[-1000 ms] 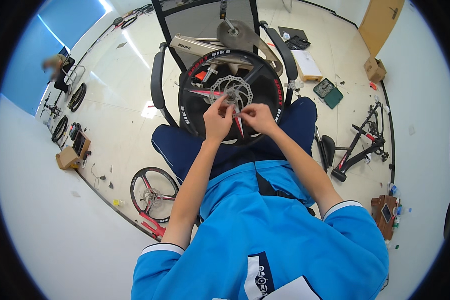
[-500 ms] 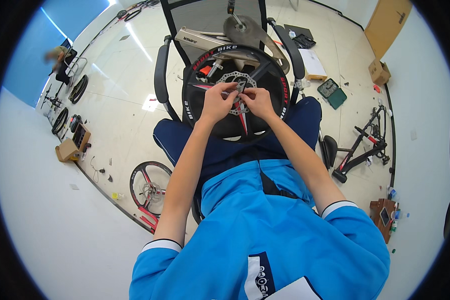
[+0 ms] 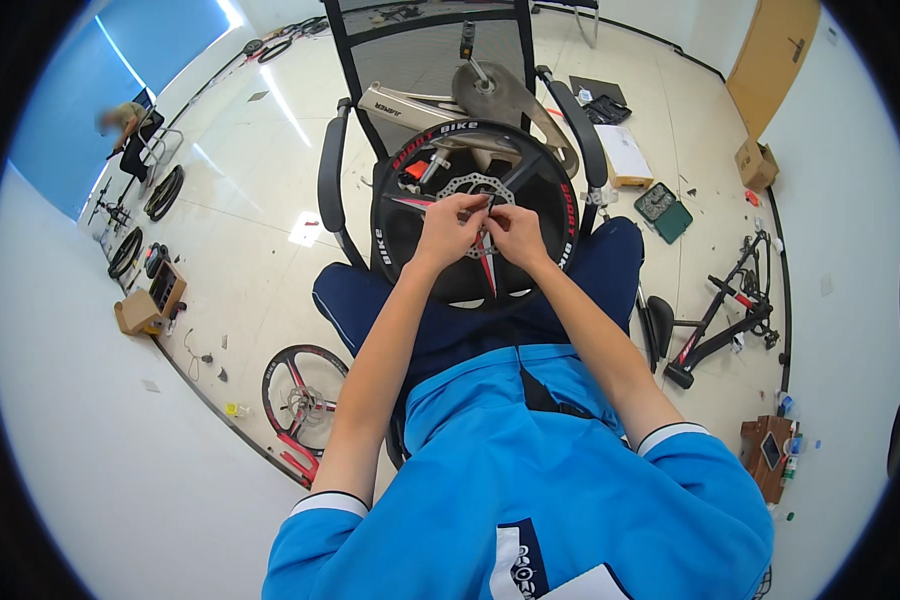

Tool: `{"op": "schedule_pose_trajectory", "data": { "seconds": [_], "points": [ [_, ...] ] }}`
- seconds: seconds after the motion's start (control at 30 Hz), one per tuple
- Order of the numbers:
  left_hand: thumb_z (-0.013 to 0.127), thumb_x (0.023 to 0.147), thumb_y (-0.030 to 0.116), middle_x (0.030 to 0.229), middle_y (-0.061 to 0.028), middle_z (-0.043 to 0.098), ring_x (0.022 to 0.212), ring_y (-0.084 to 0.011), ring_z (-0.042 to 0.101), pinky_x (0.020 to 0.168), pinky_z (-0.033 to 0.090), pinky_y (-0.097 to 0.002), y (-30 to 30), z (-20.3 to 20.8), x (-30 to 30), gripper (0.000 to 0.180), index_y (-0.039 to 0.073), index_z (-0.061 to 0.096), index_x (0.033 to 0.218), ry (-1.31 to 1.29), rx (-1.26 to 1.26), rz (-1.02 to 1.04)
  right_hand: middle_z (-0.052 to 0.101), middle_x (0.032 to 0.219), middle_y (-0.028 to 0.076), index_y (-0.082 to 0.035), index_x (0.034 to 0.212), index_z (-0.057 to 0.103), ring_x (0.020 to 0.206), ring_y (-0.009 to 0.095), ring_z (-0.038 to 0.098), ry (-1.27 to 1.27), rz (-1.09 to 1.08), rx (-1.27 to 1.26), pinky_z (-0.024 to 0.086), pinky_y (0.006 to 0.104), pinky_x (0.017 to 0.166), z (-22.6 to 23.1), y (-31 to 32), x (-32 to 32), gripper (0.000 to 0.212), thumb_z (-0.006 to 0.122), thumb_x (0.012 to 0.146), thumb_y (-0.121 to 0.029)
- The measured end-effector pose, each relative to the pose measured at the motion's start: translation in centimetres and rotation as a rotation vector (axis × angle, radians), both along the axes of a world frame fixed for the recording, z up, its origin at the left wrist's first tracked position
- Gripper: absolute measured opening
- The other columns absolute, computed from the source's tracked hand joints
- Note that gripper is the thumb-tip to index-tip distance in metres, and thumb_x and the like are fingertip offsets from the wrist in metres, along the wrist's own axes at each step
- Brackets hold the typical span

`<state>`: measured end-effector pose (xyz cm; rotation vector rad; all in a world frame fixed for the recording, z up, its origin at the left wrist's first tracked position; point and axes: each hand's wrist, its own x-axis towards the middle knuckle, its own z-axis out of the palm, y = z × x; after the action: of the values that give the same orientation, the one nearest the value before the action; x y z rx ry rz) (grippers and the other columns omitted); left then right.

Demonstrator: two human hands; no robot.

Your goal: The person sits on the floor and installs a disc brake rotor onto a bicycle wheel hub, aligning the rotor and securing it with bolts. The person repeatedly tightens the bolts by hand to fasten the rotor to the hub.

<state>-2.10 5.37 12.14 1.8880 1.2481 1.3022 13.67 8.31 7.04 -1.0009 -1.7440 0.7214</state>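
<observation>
A small black bicycle wheel (image 3: 561, 258) with red and white lettering lies flat across my lap and the chair seat. A silver brake disc (image 3: 451, 187) sits at its middle. Over this disc my left hand (image 3: 451, 234) is closed, thumb and fingers pinched together. My right hand (image 3: 516, 238) pinches right beside it, the fingertips of both almost meeting above the hub. Whatever lies between the fingers is too small and too covered to name. Just beyond the wheel, a pale metal frame part (image 3: 402, 108) and a grey crank-like part (image 3: 482, 92) rest on the chair.
The office chair's armrests (image 3: 331, 175) flank the wheel. A green tool case (image 3: 673, 222) and a white box (image 3: 625, 155) are on the floor at right, near a black bike frame (image 3: 722, 320). Another wheel (image 3: 268, 385) stands at lower left. A person (image 3: 135, 135) sits far left.
The view has tilted up slightly, so the scene sits lower. My fingertips have drawn closer together over the hub, and the small silver piece seen between them earlier is now mostly covered.
</observation>
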Motion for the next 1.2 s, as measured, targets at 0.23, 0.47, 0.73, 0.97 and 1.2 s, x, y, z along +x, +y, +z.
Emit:
{"op": "schedule_pose_trajectory", "data": {
  "seconds": [0.23, 0.47, 0.73, 0.97, 1.2],
  "points": [
    [0.07, 0.084, 0.008, 0.094, -0.0116, 0.072, 0.083, -0.018, 0.069, 0.074, 0.054, -0.0282, 0.0, 0.4, 0.3, 0.02, -0.001, 0.071, 0.101, 0.008, -0.022, 0.007, 0.069, 0.082, 0.019, 0.001, 0.093, 0.07, 0.073, 0.031, 0.068, -0.056, 0.049, 0.068, 0.053, 0.0349, 0.066, 0.1, 0.2, 0.3, 0.015, 0.069, 0.081, -0.007],
    [0.074, 0.083, 0.008, 0.084, -0.0135, 0.072, 0.075, -0.0168, 0.069, 0.069, 0.053, -0.0262, 0.4, -4.0, 0.9, 0.015, -0.002, 0.073, 0.094, -0.177, 0.094, 0.126, 0.065, 0.078, 0.021, 0.0, 0.086, 0.068, 0.072, 0.036, 0.065, -0.081, 0.083, 0.128, 0.052, 0.0398, 0.064, 0.2, 0.0, 0.2, 0.012, 0.067, 0.078, -0.009],
    [0.083, 0.076, 0.015, 0.067, -0.0057, 0.068, 0.062, -0.011, 0.065, 0.059, 0.051, -0.0245, -0.2, -3.8, 1.6, 0.023, -0.002, 0.069, 0.079, -0.139, 0.025, 0.323, 0.068, 0.077, 0.018, -0.001, 0.083, 0.07, 0.073, 0.034, 0.067, -0.023, -0.05, 0.004, 0.053, 0.0368, 0.067, -0.3, -0.4, -0.6, 0.011, 0.069, 0.073, -0.006],
    [0.076, 0.081, 0.008, 0.09, -0.0104, 0.073, 0.082, -0.0146, 0.07, 0.075, 0.054, -0.0265, -0.3, -3.5, 1.3, 0.023, -0.001, 0.071, 0.101, -0.105, 0.133, 0.089, 0.067, 0.081, 0.019, 0.0, 0.09, 0.07, 0.073, 0.035, 0.067, -0.066, -0.029, 0.069, 0.053, 0.0367, 0.068, -0.8, 0.1, -0.3, 0.015, 0.068, 0.077, -0.008],
    [0.075, 0.081, 0.006, 0.082, -0.0106, 0.073, 0.072, -0.0147, 0.071, 0.067, 0.055, -0.0253, 0.6, -3.8, 1.3, 0.016, -0.004, 0.072, 0.094, -0.151, 0.139, 0.228, 0.069, 0.078, 0.016, 0.001, 0.089, 0.07, 0.071, 0.027, 0.069, -0.023, -0.02, -0.01, 0.053, 0.033, 0.067, 0.1, -0.3, -0.3, 0.016, 0.073, 0.076, -0.008]
  ]
}}
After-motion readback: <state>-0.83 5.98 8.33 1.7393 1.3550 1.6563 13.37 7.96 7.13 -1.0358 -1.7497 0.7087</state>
